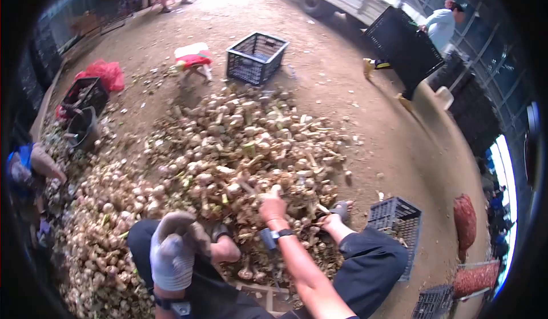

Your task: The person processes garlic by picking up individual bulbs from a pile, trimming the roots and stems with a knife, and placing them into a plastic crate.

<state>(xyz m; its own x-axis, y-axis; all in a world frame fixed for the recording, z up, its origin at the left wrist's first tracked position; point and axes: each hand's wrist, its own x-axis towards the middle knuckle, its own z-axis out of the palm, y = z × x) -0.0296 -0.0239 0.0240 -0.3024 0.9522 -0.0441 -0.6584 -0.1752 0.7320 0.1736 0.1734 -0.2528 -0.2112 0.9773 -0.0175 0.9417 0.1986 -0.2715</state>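
A large heap of garlic bulbs with dry stems lies on the ground before me. My right hand, bare and with a strap on the wrist, reaches into the near side of the heap. Its fingers are closed about a pale garlic bulb. Close to my left knee, my left hand is raised in a whitish knitted glove. The gloved fingers are curled, and what they hold, if anything, is hidden. My feet rest among the garlic on either side of my right hand.
An open black crate stands behind the heap, near a small stool with a red-and-white top. Another crate is beside my right leg. Red sacks lie farther right. One person carries dark crates; another is at left.
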